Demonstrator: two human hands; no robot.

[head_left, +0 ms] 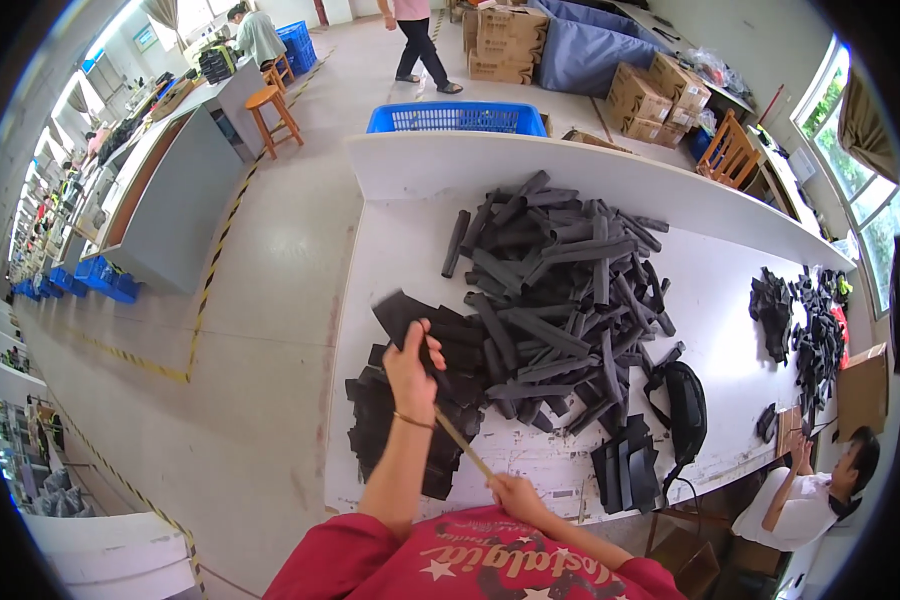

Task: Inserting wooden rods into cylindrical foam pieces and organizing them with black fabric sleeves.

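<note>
Gold-lettered shirt (410, 560); hand (408, 362) holds fabric (395, 311), perhaps.

Reaching toward the far side with bare left forearm (394, 475) outstretched and bare left hand (410, 367) curled; clenching bare right hand (516, 497) nearer and farther right.

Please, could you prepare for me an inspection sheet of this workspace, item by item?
Surface: white table, scuffed along its near edge.
Job's things: black flat piece; thin tan strip; heap of dark rolls; pile of flat dark pieces.
Clutter: black pouch near the table's near edge.
Hands: left hand grips the black flat piece; right hand holds the strip's near end.
Cables: nothing certain; a thin dark cord or strap by the pouch.
Surroundings: blue basket behind the table's panel; cardboard boxes; co-worker in white.
</note>
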